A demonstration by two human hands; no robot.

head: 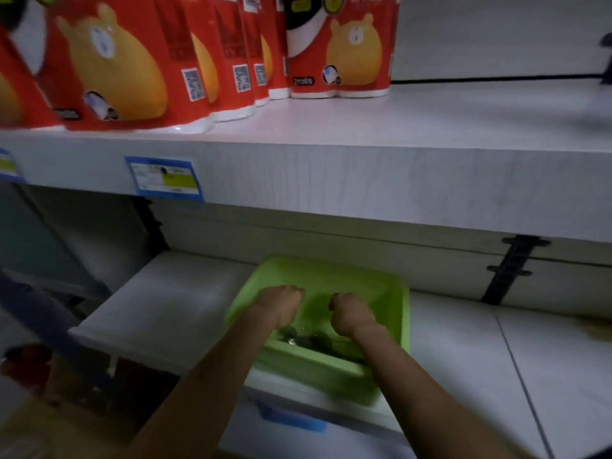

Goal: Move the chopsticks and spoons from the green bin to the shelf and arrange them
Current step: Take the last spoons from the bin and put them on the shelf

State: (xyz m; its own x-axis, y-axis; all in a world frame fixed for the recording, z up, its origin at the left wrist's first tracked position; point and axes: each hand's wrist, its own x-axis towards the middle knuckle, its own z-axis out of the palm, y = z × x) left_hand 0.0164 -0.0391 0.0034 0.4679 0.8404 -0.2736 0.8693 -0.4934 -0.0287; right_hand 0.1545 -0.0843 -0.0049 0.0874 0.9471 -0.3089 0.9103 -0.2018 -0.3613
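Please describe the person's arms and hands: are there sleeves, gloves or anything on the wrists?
Both forearms are bare to the frame edge, no sleeves showing. The left hand and right hand wear no gloves; no watch or bracelet is visible in this dim picture.

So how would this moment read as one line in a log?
stage: pickup from green bin | left hand: in bin, grasp unclear | right hand: in bin, grasp unclear | utensils: in bin
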